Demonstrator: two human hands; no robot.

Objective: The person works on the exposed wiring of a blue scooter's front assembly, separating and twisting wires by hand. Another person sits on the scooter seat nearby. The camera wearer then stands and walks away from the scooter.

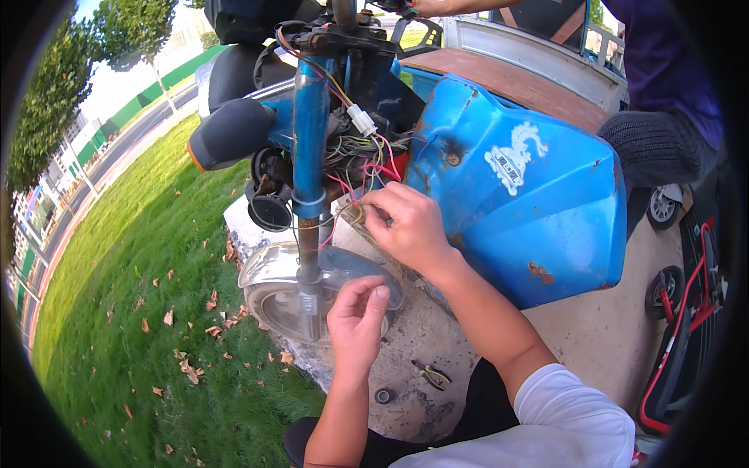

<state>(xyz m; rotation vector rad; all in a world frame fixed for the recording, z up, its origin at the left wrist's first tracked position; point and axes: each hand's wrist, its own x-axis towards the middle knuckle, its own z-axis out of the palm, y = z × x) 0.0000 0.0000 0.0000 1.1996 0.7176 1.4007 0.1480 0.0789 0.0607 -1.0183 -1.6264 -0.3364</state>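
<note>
Beside the blue tube, wires are pinched by the right hand; whether the left hand holds anything cannot be told; tugging should be avoided.

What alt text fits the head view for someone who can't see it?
A person's right hand touches exposed wires on a blue vehicle, left hand near its front wheel. Pliers and a black roll lie on concrete.
</note>
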